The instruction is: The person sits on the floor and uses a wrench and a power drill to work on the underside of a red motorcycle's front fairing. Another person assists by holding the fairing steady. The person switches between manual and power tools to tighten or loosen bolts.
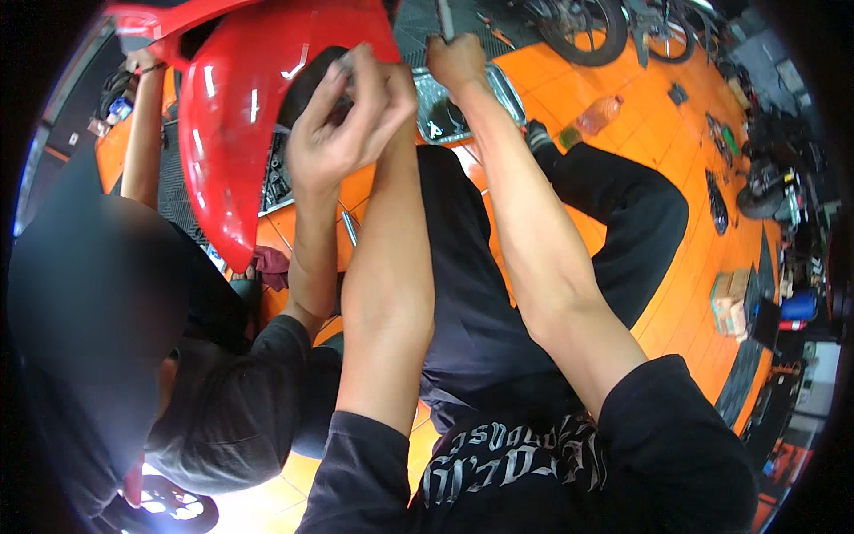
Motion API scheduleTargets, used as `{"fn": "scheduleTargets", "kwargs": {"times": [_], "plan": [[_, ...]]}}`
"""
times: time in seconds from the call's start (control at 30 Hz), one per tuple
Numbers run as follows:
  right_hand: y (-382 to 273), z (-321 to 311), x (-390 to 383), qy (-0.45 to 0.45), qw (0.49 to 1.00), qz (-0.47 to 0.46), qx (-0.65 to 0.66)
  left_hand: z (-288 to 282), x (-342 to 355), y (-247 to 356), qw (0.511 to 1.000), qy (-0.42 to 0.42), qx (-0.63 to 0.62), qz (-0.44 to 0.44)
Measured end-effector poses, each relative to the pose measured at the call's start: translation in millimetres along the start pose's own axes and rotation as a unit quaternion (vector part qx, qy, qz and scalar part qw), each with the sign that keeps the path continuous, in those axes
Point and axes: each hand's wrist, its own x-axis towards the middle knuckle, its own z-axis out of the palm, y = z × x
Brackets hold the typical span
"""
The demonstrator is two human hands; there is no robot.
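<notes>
My right hand (457, 64) is closed around a grey metal rod (445, 20) that sticks up past the top of the fist. My left hand (402, 105) reaches up beside the red motorcycle body panel (233, 133). A co-worker's raised hand (342, 125) overlaps it, so my left fingers are mostly hidden and I cannot see what they touch. That co-worker's fingers are curled and pinch something small and grey (346, 62). The co-worker's other hand (140, 60) touches the panel's far left end. Below my right hand lies a metal tray (507, 89) with dark contents.
A person in a dark cap (98, 214) crouches close on my left. A tool case (276, 169) and a maroon rag (271, 267) lie under the panel. A plastic bottle (598, 116), motorcycle wheels (583, 31) and a cardboard box (731, 303) are on the orange tiles to the right.
</notes>
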Motion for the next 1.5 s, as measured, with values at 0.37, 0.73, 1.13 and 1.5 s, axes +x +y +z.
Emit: {"fn": "scheduleTargets", "kwargs": {"times": [0.37, 0.73, 1.13, 1.5], "plan": [[3, 13, -2, -0.031, 0.995, -0.016, 0.095, 74, 76, 44, 0.981, -0.068, 0.050, 0.177], [11, 13, 4, -0.060, 0.991, -0.030, 0.118, 112, 99, 54, 0.949, -0.100, 0.153, 0.258], [14, 34, 7, 0.051, 0.940, -0.191, 0.278, 98, 101, 65, 0.950, -0.195, -0.037, 0.240], [144, 56, 7, 0.003, 0.955, -0.099, 0.278, 89, 88, 100, 0.955, -0.259, -0.044, 0.136]]}}
